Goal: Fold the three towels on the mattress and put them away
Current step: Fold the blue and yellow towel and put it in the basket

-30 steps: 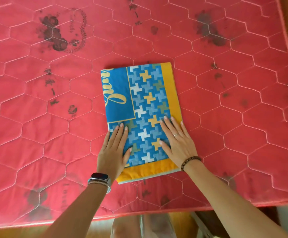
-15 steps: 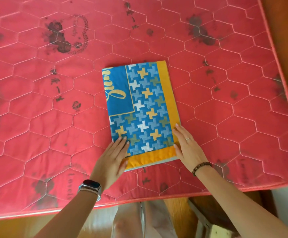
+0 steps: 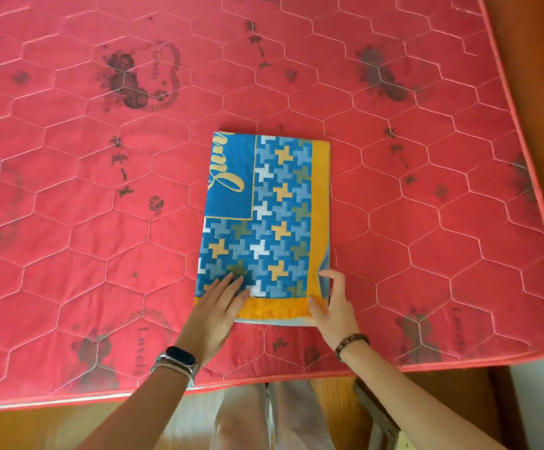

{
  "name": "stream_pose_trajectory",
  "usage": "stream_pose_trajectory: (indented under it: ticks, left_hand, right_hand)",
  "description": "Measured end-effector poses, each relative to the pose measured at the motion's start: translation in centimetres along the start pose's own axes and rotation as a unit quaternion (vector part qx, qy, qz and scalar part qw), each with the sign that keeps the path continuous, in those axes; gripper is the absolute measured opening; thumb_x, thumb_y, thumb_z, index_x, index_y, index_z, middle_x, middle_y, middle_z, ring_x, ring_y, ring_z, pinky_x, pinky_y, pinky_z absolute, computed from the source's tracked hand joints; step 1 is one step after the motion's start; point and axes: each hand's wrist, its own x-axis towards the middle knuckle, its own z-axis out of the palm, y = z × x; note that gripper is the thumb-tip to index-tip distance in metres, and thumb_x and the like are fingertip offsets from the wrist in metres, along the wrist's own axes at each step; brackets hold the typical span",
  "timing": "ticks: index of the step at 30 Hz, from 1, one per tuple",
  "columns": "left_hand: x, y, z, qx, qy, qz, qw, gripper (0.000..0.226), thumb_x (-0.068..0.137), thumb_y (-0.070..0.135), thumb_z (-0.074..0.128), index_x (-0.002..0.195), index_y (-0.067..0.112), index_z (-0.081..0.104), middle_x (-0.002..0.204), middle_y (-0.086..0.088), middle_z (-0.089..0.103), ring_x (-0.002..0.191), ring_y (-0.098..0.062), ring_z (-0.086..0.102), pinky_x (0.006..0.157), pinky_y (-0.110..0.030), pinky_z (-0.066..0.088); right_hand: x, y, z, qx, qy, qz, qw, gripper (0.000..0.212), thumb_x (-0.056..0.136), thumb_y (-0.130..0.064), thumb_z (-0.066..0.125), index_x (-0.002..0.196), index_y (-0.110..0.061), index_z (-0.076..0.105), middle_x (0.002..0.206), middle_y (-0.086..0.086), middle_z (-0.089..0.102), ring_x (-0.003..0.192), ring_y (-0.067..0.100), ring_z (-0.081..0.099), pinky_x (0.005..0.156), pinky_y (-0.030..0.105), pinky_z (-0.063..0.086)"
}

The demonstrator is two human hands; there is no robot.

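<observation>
The right hand [image 3: 334, 306] has its grip pinched on the near right corner of the one folded towel [image 3: 270, 222] (blue, yellow-bordered). The left hand [image 3: 213, 315] lies flat, released, on the near left corner. The towel rests on the red mattress [image 3: 69, 222], near its front edge.

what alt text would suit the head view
A folded blue and yellow patterned towel lies on a red quilted mattress. The left hand presses flat on its near left corner while the right hand grips its near right corner.
</observation>
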Motion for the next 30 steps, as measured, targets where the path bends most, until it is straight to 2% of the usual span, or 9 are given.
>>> stream_pose_trajectory:
  ticks: [4,7,10,14,18,20,25,27,30]
  left_hand:
    - [-1.3,-2.5,-1.4,-0.013,0.037,-0.006,0.999,0.082,0.052,-0.023,0.075,0.129,0.003,0.06,0.132,-0.018,0.059,0.121,-0.035,0.059,0.097,-0.047,0.053]
    - [-1.6,-4.5,-2.6,-0.017,0.075,-0.01,0.997,0.066,0.055,-0.02,0.08,0.117,0.001,0.067,0.118,-0.016,0.067,0.11,-0.032,0.064,0.098,-0.038,0.05]
    - [-1.5,-5.8,-3.1,-0.04,0.084,0.026,0.995,0.047,0.07,-0.013,0.075,0.114,0.003,0.07,0.116,-0.013,0.068,0.112,-0.032,0.064,0.103,-0.043,0.048]
    - [-1.1,-6.4,-4.0,-0.059,0.085,0.061,0.993,0.029,0.093,0.023,0.053,0.11,0.008,0.072,0.114,-0.007,0.069,0.112,-0.022,0.061,0.109,-0.037,0.04]
    - [-0.8,-6.4,-4.4,-0.071,0.075,0.018,0.994,0.025,0.084,0.009,0.069,0.109,0.009,0.07,0.106,-0.004,0.071,0.099,-0.024,0.066,0.101,-0.034,0.047]
    - [-0.7,-6.3,-4.6,-0.091,0.074,-0.005,0.993,0.024,0.088,0.013,0.059,0.109,0.007,0.068,0.101,-0.005,0.07,0.094,-0.027,0.066,0.094,-0.031,0.045]
    - [0.5,-4.9,-6.3,-0.172,0.106,-0.107,0.973,0.046,0.1,0.044,0.038,0.108,0.007,0.064,0.091,-0.009,0.069,0.082,-0.027,0.064,0.077,-0.029,0.042]
    - [1.7,-4.2,-7.2,-0.213,0.14,-0.146,0.956,0.04,0.098,0.039,0.04,0.108,0.007,0.061,0.085,-0.008,0.067,0.076,-0.025,0.062,0.07,-0.028,0.04]
    - [4.4,-3.2,-8.4,-0.27,0.19,-0.212,0.92,0.041,0.1,0.044,0.037,0.1,0.007,0.055,0.063,0.002,0.053,0.052,-0.009,0.049,0.051,-0.02,0.032]
  right_hand:
    - [-1.0,-0.3,0.3,0.006,-0.015,-0.043,0.999,0.051,0.093,-0.006,0.055,0.13,-0.038,0.041,0.058,-0.016,0.043,0.039,0.006,0.035,0.042,0.014,0.029]
    - [-1.0,-0.4,-0.2,-0.004,-0.015,-0.06,0.998,0.042,0.097,-0.006,0.05,0.125,-0.038,0.051,0.06,-0.018,0.041,0.044,0.002,0.04,0.047,0.01,0.032]
    - [-0.8,0.2,-1.0,0.001,-0.048,-0.033,0.998,0.047,0.099,0.001,0.039,0.12,-0.036,0.059,0.064,-0.017,0.05,0.049,0.0,0.044,0.052,0.01,0.037]
    - [-0.2,0.9,-2.3,-0.083,-0.104,-0.049,0.99,0.081,0.085,0.021,0.041,0.125,-0.048,0.051,0.108,-0.008,0.053,0.095,0.001,0.056,0.091,0.011,0.045]
    - [0.5,0.8,-3.2,-0.138,-0.07,-0.125,0.98,0.057,0.08,0.007,0.07,0.121,-0.032,0.065,0.097,-0.014,0.048,0.091,0.0,0.051,0.092,0.016,0.046]
    - [1.0,0.8,-3.6,-0.151,-0.049,-0.167,0.973,0.039,0.075,0.0,0.076,0.106,-0.024,0.074,0.092,-0.014,0.049,0.094,0.008,0.047,0.09,0.022,0.046]
    - [2.0,-0.7,-5.2,-0.113,-0.018,-0.186,0.976,0.019,0.086,-0.006,0.066,0.099,-0.019,0.071,0.129,-0.018,0.05,0.129,0.001,0.036,0.109,0.03,0.029]
    - [2.5,-1.7,-5.7,-0.07,-0.023,-0.151,0.986,0.024,0.093,-0.011,0.058,0.112,-0.025,0.065,0.132,-0.018,0.049,0.129,0.001,0.038,0.109,0.029,0.03]
    - [4.2,-2.5,-5.9,-0.045,-0.006,-0.129,0.991,0.017,0.098,-0.03,0.047,0.112,-0.034,0.055,0.103,-0.009,0.066,0.096,0.006,0.06,0.08,0.035,0.05]
